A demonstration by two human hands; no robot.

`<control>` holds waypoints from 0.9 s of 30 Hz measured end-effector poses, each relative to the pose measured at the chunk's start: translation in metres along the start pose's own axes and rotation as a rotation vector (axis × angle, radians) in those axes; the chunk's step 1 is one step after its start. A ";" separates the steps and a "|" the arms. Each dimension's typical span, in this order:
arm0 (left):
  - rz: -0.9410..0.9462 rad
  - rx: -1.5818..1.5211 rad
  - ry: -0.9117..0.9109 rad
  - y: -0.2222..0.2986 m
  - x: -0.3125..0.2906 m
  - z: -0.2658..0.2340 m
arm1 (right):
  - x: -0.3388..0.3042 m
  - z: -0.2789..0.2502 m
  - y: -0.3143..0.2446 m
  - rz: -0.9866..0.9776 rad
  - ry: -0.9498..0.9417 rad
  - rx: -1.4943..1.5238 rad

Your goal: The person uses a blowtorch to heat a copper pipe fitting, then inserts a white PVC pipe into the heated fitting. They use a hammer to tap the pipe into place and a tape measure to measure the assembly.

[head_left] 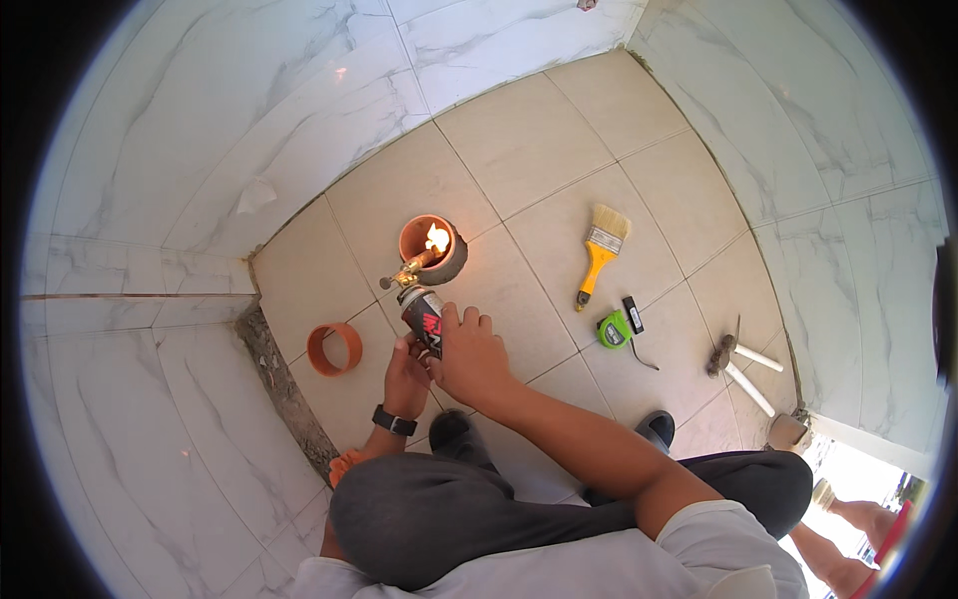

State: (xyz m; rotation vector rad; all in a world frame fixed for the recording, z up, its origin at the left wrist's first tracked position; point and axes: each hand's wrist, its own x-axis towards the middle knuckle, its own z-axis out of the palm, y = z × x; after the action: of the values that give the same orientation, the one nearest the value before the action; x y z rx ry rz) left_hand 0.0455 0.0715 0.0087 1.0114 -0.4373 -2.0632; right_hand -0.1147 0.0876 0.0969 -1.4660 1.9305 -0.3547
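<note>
Orange marks one loose ring (316,357) at centre left, apart from the pipe. Right of it, the left hand (404,379) has its fingers part-curled by the base of one gas can (423,317); how firmly it grips, I cannot tell. The brass nozzle (409,274) reaches over the one pipe (411,245), left of centre, where a flame (437,238) burns: heating looks under way, how much remains unclear. The right hand (474,354) is wrapped around the can. Right of centre lie one brush (597,262), one green tape measure (613,329) and one small black block (633,314); at right, two white-handled tools (750,389). These five are untouched.
</note>
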 end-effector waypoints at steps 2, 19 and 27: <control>-0.100 0.317 0.115 0.028 0.006 0.014 | 0.003 0.011 -0.013 0.017 0.015 -0.048; -0.194 0.782 0.182 0.125 0.065 0.022 | -0.004 -0.020 0.059 -0.006 -0.547 -0.094; -0.193 0.898 0.189 0.143 0.071 0.030 | -0.032 0.020 0.130 0.030 -0.330 -0.569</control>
State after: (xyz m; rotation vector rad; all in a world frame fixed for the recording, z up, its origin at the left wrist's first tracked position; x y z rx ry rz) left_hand 0.0662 -0.0751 0.0749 1.7982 -1.2661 -1.9027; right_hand -0.1936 0.1632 0.0171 -1.7074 1.8526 0.4670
